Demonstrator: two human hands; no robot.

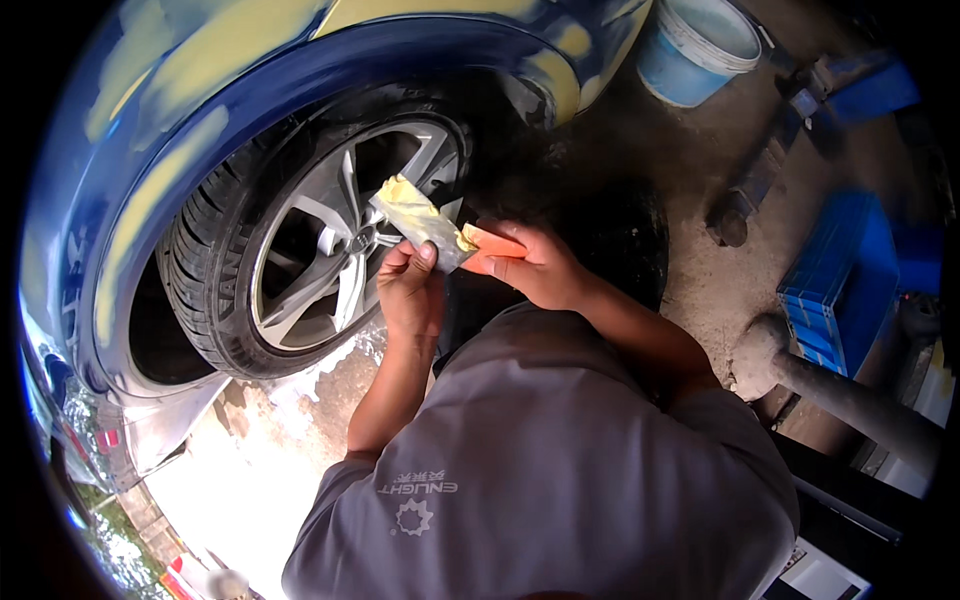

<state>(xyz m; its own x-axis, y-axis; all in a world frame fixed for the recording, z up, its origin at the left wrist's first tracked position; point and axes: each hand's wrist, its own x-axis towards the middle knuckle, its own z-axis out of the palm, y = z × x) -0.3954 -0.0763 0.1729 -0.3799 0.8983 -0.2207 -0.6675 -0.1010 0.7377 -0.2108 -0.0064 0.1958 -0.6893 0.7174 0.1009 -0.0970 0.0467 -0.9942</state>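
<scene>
Paste (405, 194) of pale yellow coats the upper end of a grey sheet (427, 228), which the left hand (412, 287) grips between thumb and fingers. At its four o'clock edge, the right hand (545, 268) pinches an orange spreader (488, 246); whether the two pieces actually touch is hard to make out. Toward nine o'clock from the hands stands a wheel (360, 242), under a yellow-patched blue car body (410, 35). A bucket (675, 70) sits toward two o'clock, a blue crate (832, 250) at three.

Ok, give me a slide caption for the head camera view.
Beside a car wheel, the left hand holds a grey sheet with yellow paste, the right hand an orange scraper.
</scene>
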